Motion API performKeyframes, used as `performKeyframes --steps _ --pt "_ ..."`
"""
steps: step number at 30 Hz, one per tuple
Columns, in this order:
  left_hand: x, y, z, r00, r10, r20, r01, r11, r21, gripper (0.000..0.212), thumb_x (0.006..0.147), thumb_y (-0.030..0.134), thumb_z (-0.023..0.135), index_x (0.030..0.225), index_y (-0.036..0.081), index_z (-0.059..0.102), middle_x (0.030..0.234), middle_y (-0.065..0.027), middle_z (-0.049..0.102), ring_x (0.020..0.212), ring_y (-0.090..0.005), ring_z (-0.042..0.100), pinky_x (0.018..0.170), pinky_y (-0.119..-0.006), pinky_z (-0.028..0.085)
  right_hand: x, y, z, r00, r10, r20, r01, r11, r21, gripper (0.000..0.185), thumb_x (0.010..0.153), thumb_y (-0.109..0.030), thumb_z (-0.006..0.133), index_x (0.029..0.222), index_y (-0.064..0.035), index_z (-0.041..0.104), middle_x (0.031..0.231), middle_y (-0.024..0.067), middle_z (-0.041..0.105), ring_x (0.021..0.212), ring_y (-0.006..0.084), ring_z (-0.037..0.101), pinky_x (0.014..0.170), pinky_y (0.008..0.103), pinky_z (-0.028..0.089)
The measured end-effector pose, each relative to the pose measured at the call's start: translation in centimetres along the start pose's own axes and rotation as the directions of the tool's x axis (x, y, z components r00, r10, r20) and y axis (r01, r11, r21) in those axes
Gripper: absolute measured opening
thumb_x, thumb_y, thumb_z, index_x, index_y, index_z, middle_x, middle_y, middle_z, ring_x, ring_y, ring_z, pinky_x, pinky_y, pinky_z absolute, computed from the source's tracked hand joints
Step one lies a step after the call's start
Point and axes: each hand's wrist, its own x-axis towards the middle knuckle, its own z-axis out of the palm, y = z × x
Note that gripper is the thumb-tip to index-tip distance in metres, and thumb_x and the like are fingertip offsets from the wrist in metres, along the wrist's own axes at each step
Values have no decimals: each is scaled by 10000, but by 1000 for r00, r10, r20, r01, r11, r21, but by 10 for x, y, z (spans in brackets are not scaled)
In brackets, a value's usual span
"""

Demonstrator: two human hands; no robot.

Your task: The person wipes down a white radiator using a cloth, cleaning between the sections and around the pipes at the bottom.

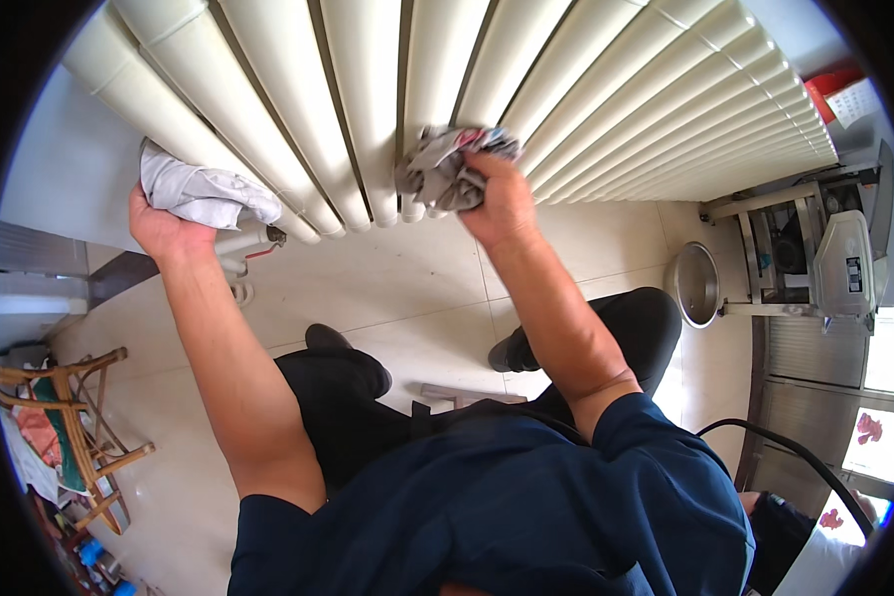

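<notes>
A cream column radiator with many upright tubes stands before me. My left hand grips a pale grey-white cloth at the lower left end tube. Bunched in my right hand is a grey cloth with red and blue patches, held against the lower front of the middle tubes. The fingers of my right hand are partly hidden by the cloth. Below the left cloth, a valve with a red lever sits on the pipe at the radiator's foot.
Tiled floor lies beneath. On the right are a metal basin and a metal-framed machine. A bamboo chair holding fabrics stands at left. A small wooden stool is under me. Part of another person shows at lower right.
</notes>
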Motion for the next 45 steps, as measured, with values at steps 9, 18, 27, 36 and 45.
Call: performKeyframes --steps 9,18,27,36,45 --pt "5 -1 -2 999 39 22 -39 999 12 505 981 256 342 1343 -24 556 1375 -168 582 1290 -362 541 1106 -497 422 -11 -167 68 344 -888 305 935 293 -200 156 859 50 607 995 -15 649 911 64 689 834 191 660 769 311 543" --pt "2 -1 -5 1000 17 -13 -16 999 48 510 992 302 361 1375 20 546 1409 -153 556 1307 -369 521 1118 -532 391 11 -44 -53 306 -802 513 564 -282 -776 293 770 57 594 1047 -35 625 926 182 631 870 404 623 771 412 509" --pt "1 6 -5 989 108 -105 -89 981 172 511 1003 311 368 1382 20 548 1417 -153 552 1318 -361 506 1121 -515 389 70 99 -185 801 -547 -245 190 620 -762 175 856 3 564 1011 30 640 892 122 664 795 246 619 740 378 498" --pt "24 -7 -26 976 176 -125 -147 966 211 486 1019 270 357 1366 -23 533 1397 -193 533 1284 -393 500 1111 -535 384 131 128 -242 545 292 -786 -151 956 251 419 954 -103 468 1370 -68 497 1336 150 557 1118 360 608 858 530 535" --pt "49 18 -61 768 -146 624 387 881 -271 309 1009 155 305 726 186 425 580 69 420 452 -37 375 483 -185 348 155 165 -250 908 262 -328 53 704 708 437 1005 -330 441 1396 -151 517 1437 96 523 1290 358 520 1044 578 458"
